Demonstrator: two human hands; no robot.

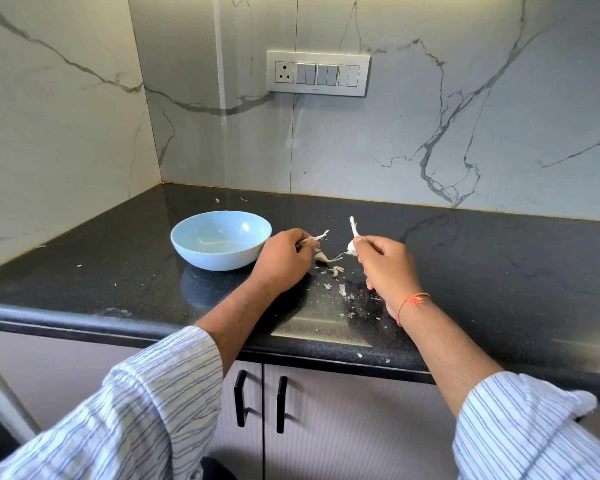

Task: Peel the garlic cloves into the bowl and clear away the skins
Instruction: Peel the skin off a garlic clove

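Note:
A light blue bowl [220, 239] stands on the black counter, left of my hands, with only a thin skin strip inside. My left hand [283, 259] pinches a garlic clove [314, 239] whose papery skin sticks out to the right. My right hand [385, 265] grips the rest of the garlic bulb [352, 242], its white stem pointing up. Between the hands a loose clove [323, 258] lies on the counter, with a smaller piece [336, 270] just in front. Skin flakes [343, 296] are scattered toward the counter's front edge.
The black counter [499, 265] meets marble walls at the back and left, forming a corner behind the bowl. A switch panel [317, 73] is on the back wall. Cabinet doors with black handles [239, 398] sit below the counter's front edge.

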